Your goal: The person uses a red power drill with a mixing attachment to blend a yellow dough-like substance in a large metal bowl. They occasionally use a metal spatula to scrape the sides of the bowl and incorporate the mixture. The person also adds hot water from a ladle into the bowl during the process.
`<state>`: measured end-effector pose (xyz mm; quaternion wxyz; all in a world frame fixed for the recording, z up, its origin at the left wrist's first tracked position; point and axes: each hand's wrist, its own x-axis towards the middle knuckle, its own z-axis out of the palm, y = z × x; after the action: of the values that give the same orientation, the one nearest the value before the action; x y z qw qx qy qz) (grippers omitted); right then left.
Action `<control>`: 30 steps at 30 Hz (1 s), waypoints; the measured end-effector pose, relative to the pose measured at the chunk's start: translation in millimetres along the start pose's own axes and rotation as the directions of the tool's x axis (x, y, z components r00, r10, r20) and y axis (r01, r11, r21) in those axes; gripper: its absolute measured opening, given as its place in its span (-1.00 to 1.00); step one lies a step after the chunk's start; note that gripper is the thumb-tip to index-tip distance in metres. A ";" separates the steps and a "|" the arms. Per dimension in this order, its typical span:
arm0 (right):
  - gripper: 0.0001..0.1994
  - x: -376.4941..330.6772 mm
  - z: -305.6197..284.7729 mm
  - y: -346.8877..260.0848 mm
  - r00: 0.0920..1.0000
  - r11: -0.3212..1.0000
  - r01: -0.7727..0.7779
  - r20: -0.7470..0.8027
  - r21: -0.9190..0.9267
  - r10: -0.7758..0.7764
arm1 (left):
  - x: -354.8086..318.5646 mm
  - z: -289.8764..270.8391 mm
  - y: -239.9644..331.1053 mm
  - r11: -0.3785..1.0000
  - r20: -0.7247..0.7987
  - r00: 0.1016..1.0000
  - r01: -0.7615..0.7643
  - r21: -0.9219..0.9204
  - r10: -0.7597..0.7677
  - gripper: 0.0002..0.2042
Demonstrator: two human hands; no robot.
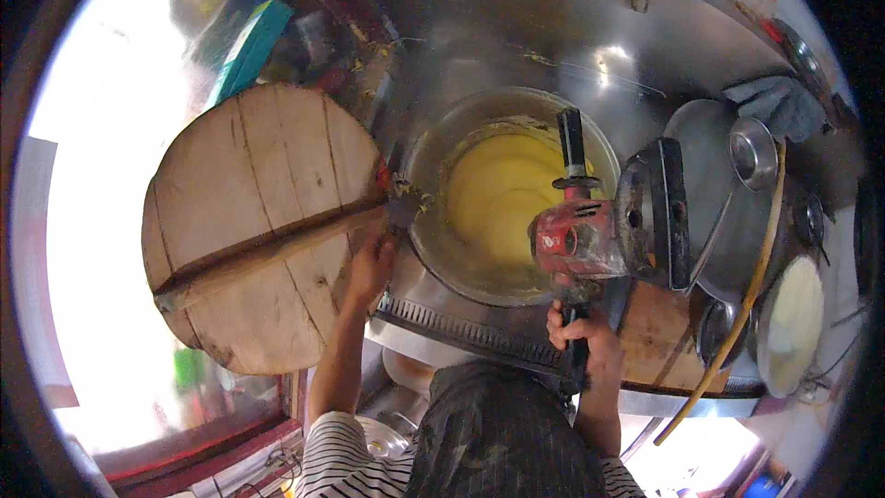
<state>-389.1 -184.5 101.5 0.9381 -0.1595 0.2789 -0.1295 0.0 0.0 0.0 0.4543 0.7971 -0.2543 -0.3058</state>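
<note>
My left hand (371, 267) grips a big round wooden lid (277, 157) at its right edge, beside the end of the crossbar handle. The lid is made of planks and is held to the left of a large metal pot (429, 254). Thick, smooth yellow batter (502, 189) lies in the pot, with some smeared on the inner wall. In my right hand (590, 339) is the black rear handle of a red and black electric hand mixer (581, 240). Its body hangs over the pot's right side; its lower end is hidden.
A steel counter (461, 65) surrounds the pot, with a slotted strip (461, 327) along the front. At right are a wooden board (659, 337), a large metal basin (705, 129), a ladle (753, 152), a long wooden stick (751, 290) and a grey cloth (779, 106). A bright window is at left.
</note>
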 end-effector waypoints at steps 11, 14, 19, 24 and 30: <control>-0.59 49.4 1.2 -13.9 1.000 0.995 0.026 0.002 -0.094 -0.026 | -104.3 85.2 39.9 0.166 0.361 0.889 -0.415 0.894 0.280 -0.58; -0.59 71.4 8.8 -33.4 0.999 0.993 0.030 0.023 -0.118 -0.028 | -103.2 88.8 49.7 0.288 0.270 0.949 -0.309 0.907 0.165 -0.58; -0.56 74.3 7.5 -53.3 0.996 0.995 0.084 -0.007 -0.057 -0.084 | -139.5 48.9 48.2 0.698 -0.097 0.941 -0.169 0.696 0.325 -0.60; -0.57 67.6 -11.4 -61.5 0.984 0.978 0.176 -0.019 -0.107 -0.179 | -187.7 23.4 -32.1 0.559 -0.102 0.986 0.012 0.829 0.130 -0.67; -0.58 35.9 -22.4 -66.6 0.978 0.976 0.204 -0.017 -0.082 -0.206 | -187.5 26.5 -25.6 0.745 0.029 0.995 -0.089 0.662 0.093 -0.69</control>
<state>-383.0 -262.5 91.2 0.9090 -0.2230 0.2779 -0.2164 -143.9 124.8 14.9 0.1577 0.8938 -0.3833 -0.1710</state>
